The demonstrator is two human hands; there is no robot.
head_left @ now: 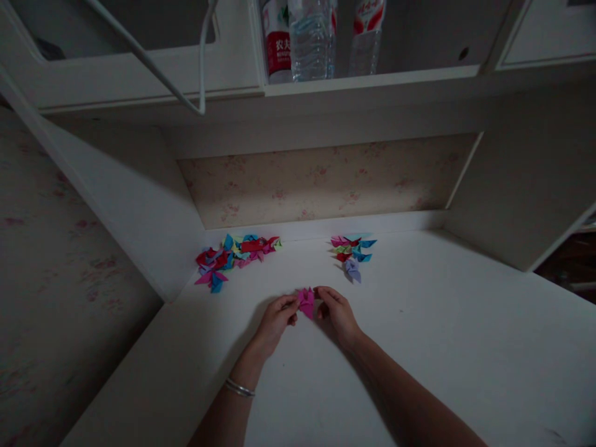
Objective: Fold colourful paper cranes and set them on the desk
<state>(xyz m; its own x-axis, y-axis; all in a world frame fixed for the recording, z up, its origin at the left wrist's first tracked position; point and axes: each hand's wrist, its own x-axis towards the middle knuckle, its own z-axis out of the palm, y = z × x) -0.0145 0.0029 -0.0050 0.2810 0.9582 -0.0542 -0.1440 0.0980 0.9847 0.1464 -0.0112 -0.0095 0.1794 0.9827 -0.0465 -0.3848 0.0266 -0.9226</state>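
Note:
A small pink folded-paper figure (306, 302) is held just above the white tabletop, in the middle of the view. My left hand (279, 316) pinches its left side between thumb and fingers. On the other side, the fingers of my right hand (336, 311) are closed at its right upper edge. Beyond my left hand lies a heap of colourful folded-paper figures (233, 256) in red, blue, pink and green. A smaller group of similar paper figures (354, 248) lies beyond my right hand, with a lilac one (352, 270) nearest to me.
The white table (442, 347) runs up to a low back panel with flowered paper (316, 186). Side walls stand left and right. Overhead, a shelf (372, 84) holds plastic bottles (311, 43), and a white cable (202, 74) hangs at the upper left.

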